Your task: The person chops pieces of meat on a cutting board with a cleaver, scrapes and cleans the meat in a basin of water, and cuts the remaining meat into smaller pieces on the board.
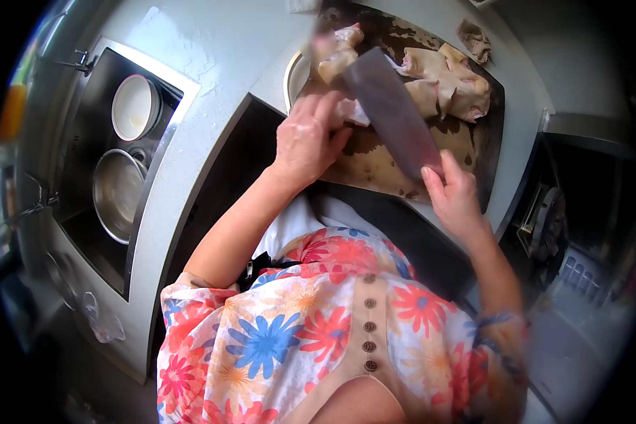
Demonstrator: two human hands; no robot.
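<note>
Currently, the right hand grips a cleaver over the chopping board on the bench, while the left hand holds raw meat.

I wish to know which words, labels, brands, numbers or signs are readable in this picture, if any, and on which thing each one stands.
None: I can read no text here.
Knife: blade blurred, no readable mark.
Cutting board: dark wet patches, no readable letters.
Shirt buttons: patterned, too small to tell whether there are letters.
</note>
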